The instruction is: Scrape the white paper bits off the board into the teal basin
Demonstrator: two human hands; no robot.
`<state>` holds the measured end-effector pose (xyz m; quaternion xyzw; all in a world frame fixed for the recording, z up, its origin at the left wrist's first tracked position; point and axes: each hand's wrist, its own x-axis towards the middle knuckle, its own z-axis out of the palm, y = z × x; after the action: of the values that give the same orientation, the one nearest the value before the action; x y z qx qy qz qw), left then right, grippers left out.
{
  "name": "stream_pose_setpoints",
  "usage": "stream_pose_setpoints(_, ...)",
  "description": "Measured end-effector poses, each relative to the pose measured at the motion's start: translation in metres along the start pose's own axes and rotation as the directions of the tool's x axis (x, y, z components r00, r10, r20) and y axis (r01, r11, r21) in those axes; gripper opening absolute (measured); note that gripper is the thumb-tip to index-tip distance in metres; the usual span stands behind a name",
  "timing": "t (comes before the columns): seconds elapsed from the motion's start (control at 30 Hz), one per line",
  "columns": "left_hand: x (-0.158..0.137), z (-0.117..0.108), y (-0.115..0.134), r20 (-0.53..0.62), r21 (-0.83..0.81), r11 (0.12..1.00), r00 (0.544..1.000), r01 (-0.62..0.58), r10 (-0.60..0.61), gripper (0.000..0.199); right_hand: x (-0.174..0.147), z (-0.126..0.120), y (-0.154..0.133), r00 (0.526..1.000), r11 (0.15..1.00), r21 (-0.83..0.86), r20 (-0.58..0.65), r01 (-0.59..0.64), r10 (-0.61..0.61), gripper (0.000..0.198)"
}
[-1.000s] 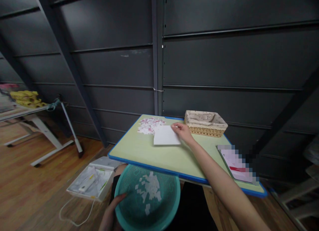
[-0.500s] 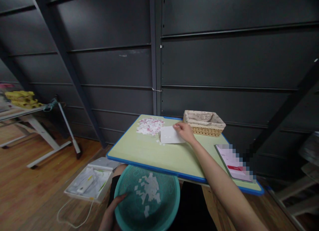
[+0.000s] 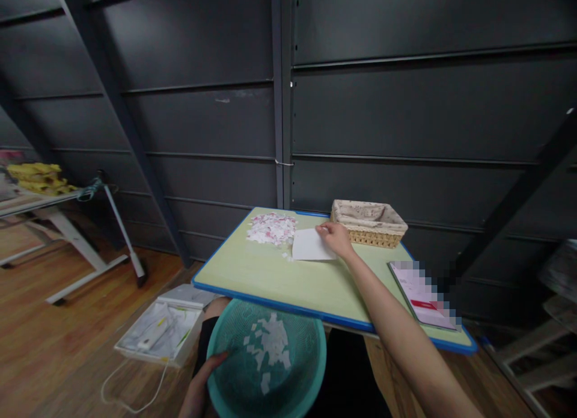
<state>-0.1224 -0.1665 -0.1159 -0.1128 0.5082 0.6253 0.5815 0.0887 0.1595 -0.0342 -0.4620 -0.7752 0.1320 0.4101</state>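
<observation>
A white sheet of paper or card (image 3: pixel 311 246) is pinched at its upper right corner by my right hand (image 3: pixel 334 237), just over the table. Left of it lies a pile of small white and pink paper pieces (image 3: pixel 271 228), with a few loose bits by the sheet's left edge. On my lap rests a green plastic strainer basket (image 3: pixel 314 370) holding scattered white paper pieces (image 3: pixel 270 341). My left hand (image 3: pixel 211 370) grips the basket's left rim, thumb inside; its other fingers are hidden beneath.
The pale green table (image 3: pixel 252 273) has a blue edge. A cloth-lined wicker basket (image 3: pixel 378 236) stands at the back right, a partly blurred tablet-like slab (image 3: pixel 419 291) at the right. On the floor is a white box (image 3: pixel 157 334) with a corded white device. A dark panelled wall (image 3: pixel 216 123) rises behind.
The sheet has shifted slightly to the right with my right hand, and the small bits seen on it earlier no longer show. My left hand stays on the green basket.
</observation>
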Motion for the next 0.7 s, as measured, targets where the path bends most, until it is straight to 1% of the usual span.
stream_pose_setpoints(0.13,0.002,0.001,0.000,-0.008,-0.041,0.999,1.000,0.012,-0.013,0.071,-0.001,0.005,0.002,0.995,0.995,-0.008,0.002,-0.101,0.101,0.027)
stream_pose_setpoints(0.2,0.003,0.001,0.000,0.001,-0.063,0.998,1.000,0.007,-0.007,0.070,-0.002,0.006,0.001,0.993,0.993,0.007,0.014,-0.115,0.115,0.026)
stream_pose_setpoints(0.33,0.003,0.001,0.000,-0.020,-0.026,0.999,0.999,-0.029,0.028,0.073,-0.004,0.008,-0.004,0.995,0.993,0.086,0.051,-0.084,0.080,0.026)
stream_pose_setpoints(0.47,0.003,-0.001,0.000,-0.019,0.008,0.999,0.999,-0.040,0.040,0.070,-0.005,0.009,-0.008,0.997,0.985,0.149,0.008,-0.083,0.083,0.030)
stream_pose_setpoints(0.53,0.003,-0.002,-0.001,0.010,0.019,0.999,0.999,-0.031,0.031,0.072,-0.006,0.009,-0.009,0.998,0.986,0.152,-0.010,-0.067,0.070,0.031)
stream_pose_setpoints(0.63,0.002,-0.003,-0.001,0.044,0.032,0.999,0.998,-0.038,0.036,0.080,-0.007,0.010,-0.011,0.999,0.990,0.135,0.010,-0.037,0.036,0.028)
stream_pose_setpoints(0.7,0.003,-0.003,-0.002,0.035,0.035,0.998,0.998,-0.048,0.047,0.083,-0.007,0.008,-0.012,0.999,0.993,0.112,0.022,-0.029,0.026,0.027)
